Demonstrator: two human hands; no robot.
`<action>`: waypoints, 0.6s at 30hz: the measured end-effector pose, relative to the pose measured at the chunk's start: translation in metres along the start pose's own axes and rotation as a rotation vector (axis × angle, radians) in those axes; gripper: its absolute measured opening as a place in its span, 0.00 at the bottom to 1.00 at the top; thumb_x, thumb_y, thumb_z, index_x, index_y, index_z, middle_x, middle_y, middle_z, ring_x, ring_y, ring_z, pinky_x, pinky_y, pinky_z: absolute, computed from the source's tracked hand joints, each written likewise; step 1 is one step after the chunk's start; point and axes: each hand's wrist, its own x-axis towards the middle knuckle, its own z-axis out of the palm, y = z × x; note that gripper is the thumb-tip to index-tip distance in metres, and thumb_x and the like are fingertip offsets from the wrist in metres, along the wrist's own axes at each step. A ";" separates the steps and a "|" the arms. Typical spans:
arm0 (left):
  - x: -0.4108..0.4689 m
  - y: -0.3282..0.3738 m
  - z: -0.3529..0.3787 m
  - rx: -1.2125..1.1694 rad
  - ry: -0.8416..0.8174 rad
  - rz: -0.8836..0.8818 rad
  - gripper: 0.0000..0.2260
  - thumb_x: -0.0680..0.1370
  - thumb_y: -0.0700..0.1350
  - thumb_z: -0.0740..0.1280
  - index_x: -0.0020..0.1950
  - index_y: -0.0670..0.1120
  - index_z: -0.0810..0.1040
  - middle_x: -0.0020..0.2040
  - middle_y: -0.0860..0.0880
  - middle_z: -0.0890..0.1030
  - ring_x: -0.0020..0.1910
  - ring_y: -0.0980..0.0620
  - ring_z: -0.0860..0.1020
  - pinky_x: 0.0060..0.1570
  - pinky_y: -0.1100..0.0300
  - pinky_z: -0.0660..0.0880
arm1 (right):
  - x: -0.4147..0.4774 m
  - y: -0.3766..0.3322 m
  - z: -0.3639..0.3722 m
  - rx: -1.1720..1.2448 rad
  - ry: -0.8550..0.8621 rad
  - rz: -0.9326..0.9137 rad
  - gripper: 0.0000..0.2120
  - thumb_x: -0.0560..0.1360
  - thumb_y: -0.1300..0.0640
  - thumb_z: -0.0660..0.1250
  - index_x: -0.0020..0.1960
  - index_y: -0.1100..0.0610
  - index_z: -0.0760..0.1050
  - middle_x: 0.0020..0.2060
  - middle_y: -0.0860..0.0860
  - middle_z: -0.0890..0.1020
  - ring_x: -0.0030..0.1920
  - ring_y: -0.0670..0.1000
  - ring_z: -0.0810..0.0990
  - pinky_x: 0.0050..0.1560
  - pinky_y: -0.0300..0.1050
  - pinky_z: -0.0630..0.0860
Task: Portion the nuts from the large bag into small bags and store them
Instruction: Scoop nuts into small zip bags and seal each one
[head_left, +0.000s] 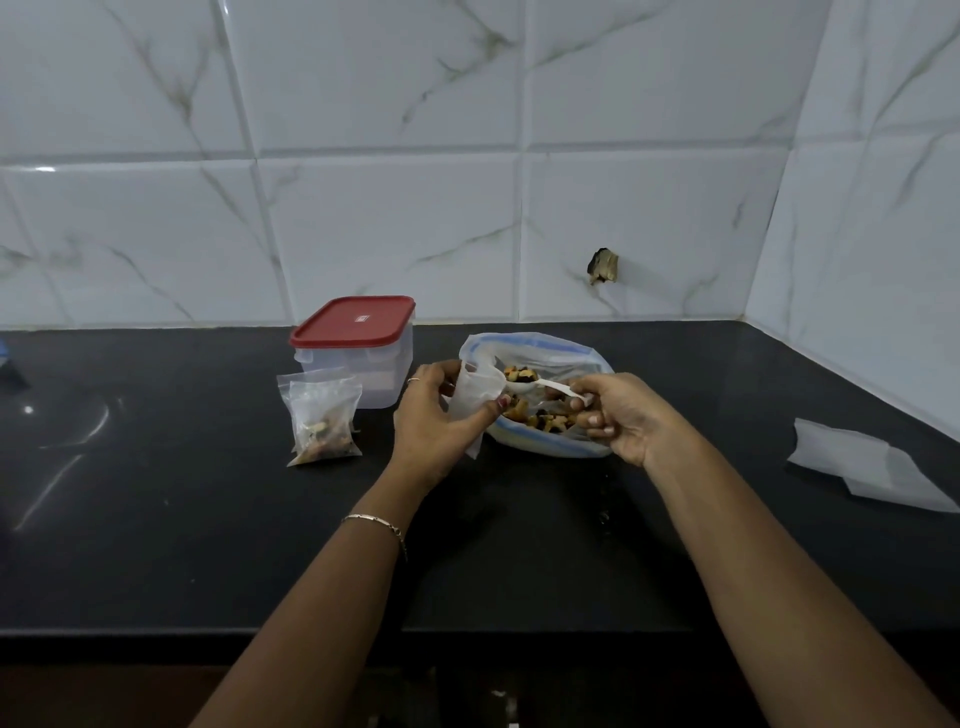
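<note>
A large clear bag with blue zip strips lies open on the black counter, mixed nuts showing inside. My left hand holds a small clear bag open beside the large bag's mouth. My right hand grips a white plastic spoon by its handle. The spoon's bowl is heaped with nuts and hovers at the small bag's opening. Two filled small bags stand to the left, in front of a clear box.
A clear plastic box with a red lid sits at the back left of the large bag. Several flat empty small bags lie at the far right of the counter. White marble-look tiles form the back and right walls.
</note>
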 end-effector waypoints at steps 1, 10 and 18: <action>0.000 -0.002 0.000 0.023 0.000 -0.007 0.29 0.66 0.58 0.76 0.63 0.51 0.73 0.58 0.52 0.76 0.55 0.55 0.76 0.51 0.58 0.78 | -0.001 -0.001 -0.001 0.007 -0.004 -0.014 0.06 0.78 0.64 0.59 0.50 0.65 0.74 0.26 0.50 0.72 0.19 0.42 0.62 0.16 0.33 0.55; 0.001 -0.002 0.003 0.163 -0.032 -0.052 0.34 0.61 0.70 0.70 0.63 0.56 0.73 0.54 0.60 0.76 0.57 0.56 0.75 0.63 0.43 0.71 | -0.013 -0.012 0.000 0.038 -0.102 -0.073 0.08 0.78 0.63 0.58 0.42 0.60 0.72 0.27 0.50 0.67 0.20 0.43 0.59 0.18 0.33 0.52; 0.001 0.000 0.002 0.126 -0.057 -0.078 0.37 0.60 0.71 0.69 0.63 0.53 0.75 0.54 0.56 0.80 0.53 0.57 0.78 0.59 0.46 0.75 | -0.018 -0.010 0.012 -0.194 -0.137 -0.161 0.10 0.77 0.62 0.59 0.48 0.64 0.79 0.27 0.50 0.68 0.22 0.44 0.60 0.20 0.35 0.55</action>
